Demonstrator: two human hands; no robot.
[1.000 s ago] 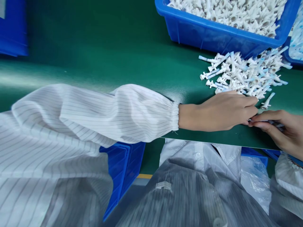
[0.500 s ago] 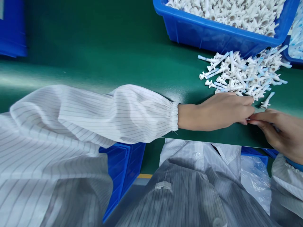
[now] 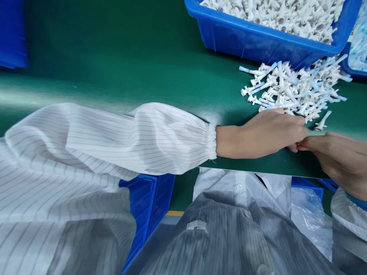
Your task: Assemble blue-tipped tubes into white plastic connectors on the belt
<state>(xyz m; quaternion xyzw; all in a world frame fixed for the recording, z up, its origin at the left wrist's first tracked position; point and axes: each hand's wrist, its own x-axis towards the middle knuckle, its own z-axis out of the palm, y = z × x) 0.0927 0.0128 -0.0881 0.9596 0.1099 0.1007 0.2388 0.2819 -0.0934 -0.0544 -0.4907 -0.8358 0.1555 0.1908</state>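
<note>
My left hand (image 3: 271, 131) meets my right hand (image 3: 340, 154), both curled, contents hidden; white plastic fittings with pale-blue tubes (image 3: 299, 91) are left heaped.

one head-worn camera looks forward and down, near the green table (image 3: 129, 53).

- Green table (image 3: 114, 49), shiny.
- Blue box (image 3: 11, 34) at far left, partly visible.
- One or more blue crates (image 3: 142, 206) below table, at left.
- Clear plastic bag (image 3: 308, 215) below table, at right.
- Yellow stripe (image 3: 175, 213) near crates.
</note>
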